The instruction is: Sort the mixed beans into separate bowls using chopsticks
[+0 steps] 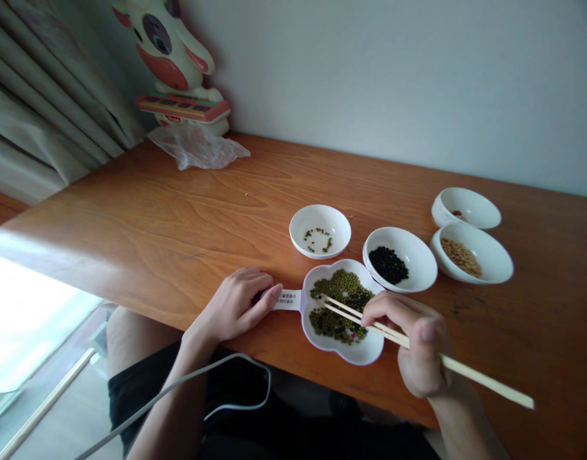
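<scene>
My right hand (418,342) is closed round a pair of wooden chopsticks (485,380). Their tips rest on the green beans in a flower-shaped white dish (365,354) at the table's near edge. My left hand (236,303) lies on the table with curled fingers pressing the dish's handle (288,299), which carries a label. Behind the dish stand a white bowl (320,220) with a few green beans and a white bowl (418,255) of black beans.
At the right are a bowl (494,262) of pale tan beans and a nearly empty bowl (470,206). A crumpled plastic bag (197,148) and a toy cow keyboard (178,70) sit at the far left. A white cable (216,390) crosses my lap.
</scene>
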Available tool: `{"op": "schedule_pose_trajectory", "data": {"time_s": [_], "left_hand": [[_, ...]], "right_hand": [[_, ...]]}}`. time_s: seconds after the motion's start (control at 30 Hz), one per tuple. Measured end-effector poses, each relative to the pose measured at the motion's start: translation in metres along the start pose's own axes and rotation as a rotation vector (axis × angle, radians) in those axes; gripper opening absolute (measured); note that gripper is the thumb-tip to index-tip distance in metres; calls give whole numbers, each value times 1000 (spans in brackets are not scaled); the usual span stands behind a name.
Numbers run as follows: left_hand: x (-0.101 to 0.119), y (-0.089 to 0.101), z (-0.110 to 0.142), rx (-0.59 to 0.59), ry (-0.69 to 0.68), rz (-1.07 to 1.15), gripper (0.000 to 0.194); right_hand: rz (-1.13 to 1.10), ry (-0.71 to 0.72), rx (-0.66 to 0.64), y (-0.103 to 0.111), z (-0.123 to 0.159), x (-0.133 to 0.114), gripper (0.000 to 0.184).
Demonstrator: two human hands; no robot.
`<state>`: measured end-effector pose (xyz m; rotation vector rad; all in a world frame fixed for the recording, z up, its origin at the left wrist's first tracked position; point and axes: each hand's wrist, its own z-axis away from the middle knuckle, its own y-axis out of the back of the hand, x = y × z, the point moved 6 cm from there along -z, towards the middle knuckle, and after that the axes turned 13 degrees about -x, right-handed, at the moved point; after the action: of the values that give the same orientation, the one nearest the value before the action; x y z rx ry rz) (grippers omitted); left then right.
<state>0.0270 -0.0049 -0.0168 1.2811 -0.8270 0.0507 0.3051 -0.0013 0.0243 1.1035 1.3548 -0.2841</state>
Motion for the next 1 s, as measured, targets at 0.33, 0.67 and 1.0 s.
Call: {"op": "schedule_pose_trajectory", "data": {"time_s": [0.33, 0.67, 1.0], "left_hand": [[-1, 0, 0, 18, -6, -11, 42], [0, 1, 0, 13, -5, 2, 40], [-1, 0, 0, 4, 1, 18, 41]], "right_hand": [[2, 8, 17, -1, 1, -1, 75], [45, 51, 102, 8, 3, -10, 85], [45, -41, 37, 15, 4, -8, 89]]}}
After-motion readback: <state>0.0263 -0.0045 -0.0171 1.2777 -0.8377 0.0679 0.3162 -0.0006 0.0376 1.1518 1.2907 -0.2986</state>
